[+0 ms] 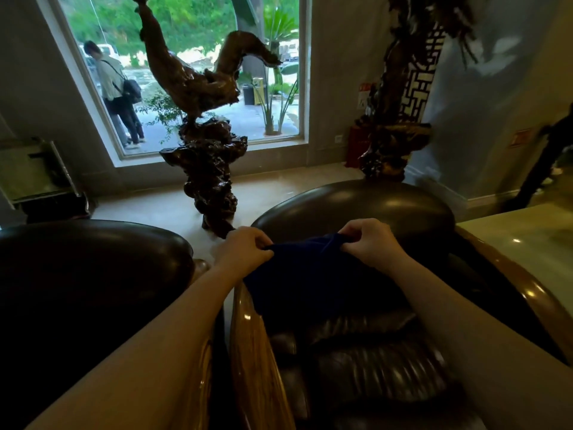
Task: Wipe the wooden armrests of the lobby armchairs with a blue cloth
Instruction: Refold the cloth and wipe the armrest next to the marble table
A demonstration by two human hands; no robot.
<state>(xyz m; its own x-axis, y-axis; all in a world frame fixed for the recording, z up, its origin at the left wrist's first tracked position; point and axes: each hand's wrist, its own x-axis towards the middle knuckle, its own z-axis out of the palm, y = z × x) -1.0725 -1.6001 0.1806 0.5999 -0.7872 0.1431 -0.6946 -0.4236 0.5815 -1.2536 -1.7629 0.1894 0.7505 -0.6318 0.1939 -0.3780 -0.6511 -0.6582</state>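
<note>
indoors, lobby window (186, 72) ahead; left hand (245, 248), right hand (370, 242) both pinching blue cloth (310, 274) over armchair armrest (251, 336).

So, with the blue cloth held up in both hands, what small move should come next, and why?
Probably lower the blue cloth onto the wooden armrest just below the left hand. Both the left and the right hand pinch its top edge above the chair seat, so it touches no wood yet.
</note>
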